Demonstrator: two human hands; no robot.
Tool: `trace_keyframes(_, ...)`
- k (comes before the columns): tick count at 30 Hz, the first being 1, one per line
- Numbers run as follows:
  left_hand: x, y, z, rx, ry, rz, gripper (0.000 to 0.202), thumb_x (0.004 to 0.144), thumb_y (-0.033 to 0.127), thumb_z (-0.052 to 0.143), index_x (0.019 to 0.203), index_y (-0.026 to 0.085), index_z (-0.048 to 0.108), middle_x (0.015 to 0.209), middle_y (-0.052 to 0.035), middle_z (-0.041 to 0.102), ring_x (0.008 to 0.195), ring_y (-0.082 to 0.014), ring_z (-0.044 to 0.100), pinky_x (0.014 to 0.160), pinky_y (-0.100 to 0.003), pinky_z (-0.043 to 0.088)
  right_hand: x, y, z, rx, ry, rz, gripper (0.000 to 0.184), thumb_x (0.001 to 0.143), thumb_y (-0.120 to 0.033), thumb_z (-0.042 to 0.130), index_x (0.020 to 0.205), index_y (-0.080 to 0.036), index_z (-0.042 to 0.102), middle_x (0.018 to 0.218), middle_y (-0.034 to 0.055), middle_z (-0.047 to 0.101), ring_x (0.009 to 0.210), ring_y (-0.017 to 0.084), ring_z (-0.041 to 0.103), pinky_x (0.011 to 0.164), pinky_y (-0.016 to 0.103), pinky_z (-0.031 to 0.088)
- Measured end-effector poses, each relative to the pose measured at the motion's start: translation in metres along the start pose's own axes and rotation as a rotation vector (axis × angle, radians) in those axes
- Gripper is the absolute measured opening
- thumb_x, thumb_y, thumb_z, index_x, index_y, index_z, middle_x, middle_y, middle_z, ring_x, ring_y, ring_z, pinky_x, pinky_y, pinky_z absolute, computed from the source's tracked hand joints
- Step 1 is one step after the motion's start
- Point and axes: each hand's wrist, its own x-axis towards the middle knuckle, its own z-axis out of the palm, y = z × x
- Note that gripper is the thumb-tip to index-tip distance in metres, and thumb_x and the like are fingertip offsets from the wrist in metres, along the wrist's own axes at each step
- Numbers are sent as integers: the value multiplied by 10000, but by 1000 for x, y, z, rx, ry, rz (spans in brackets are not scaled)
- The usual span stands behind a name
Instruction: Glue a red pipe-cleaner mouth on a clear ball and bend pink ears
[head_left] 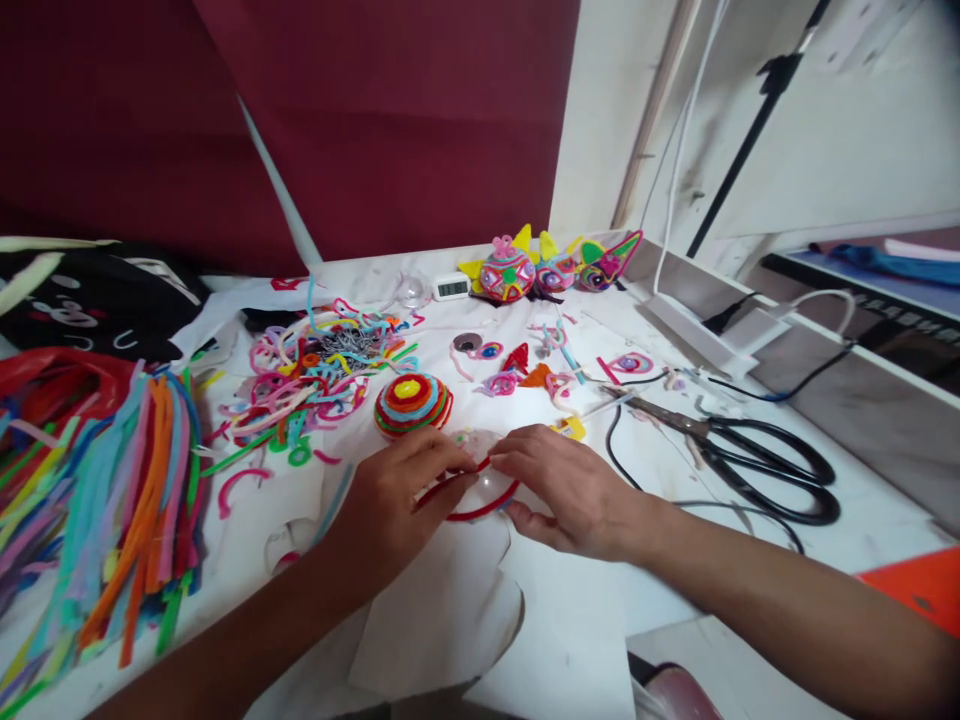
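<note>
A clear plastic dome lies on the white table, with a red pipe cleaner curved round its rim. My left hand pinches the red pipe cleaner at the dome's left side. My right hand presses its fingertips onto the same red pipe cleaner at the top right of the dome. Just behind stands a finished dome wound in coloured rings.
A big bundle of coloured pipe cleaners lies at the left, with cut scraps behind it. Black scissors lie at the right beside a black cable. Three decorated figures and a small digital clock stand at the back.
</note>
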Motion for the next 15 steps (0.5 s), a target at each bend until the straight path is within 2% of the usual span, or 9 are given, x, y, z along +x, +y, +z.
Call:
trace_keyframes(5, 5, -4, -5, 58, -53, 142, 118, 860, 88, 599, 928, 152, 672, 898, -35, 660, 821, -109, 628, 740, -199, 501, -2, 2, 0, 78, 30, 65, 389, 820, -131, 556, 1194, -118, 453, 1045, 138, 637, 994, 242, 581, 820, 400, 543)
trace_keyframes(10, 9, -12, -9, 106, -88, 282, 164, 865, 74, 569, 977, 138, 670, 932, -71, 658, 874, -147, 629, 770, -258, 521, -2, 5, 1, 65, 20, 82, 364, 837, -188, 574, 1177, -131, 457, 1037, 132, 643, 954, 248, 596, 807, 422, 514)
trace_keyframes(15, 20, -24, -15, 104, -168, 420, 184, 858, 66, 586, 1001, 153, 662, 1073, -93, 677, 1088, -193, 606, 937, -324, 508, -3, 10, 0, 98, 45, 97, 442, 831, -249, 634, 1207, -132, 435, 1068, 142, 633, 984, 252, 599, 823, 421, 515)
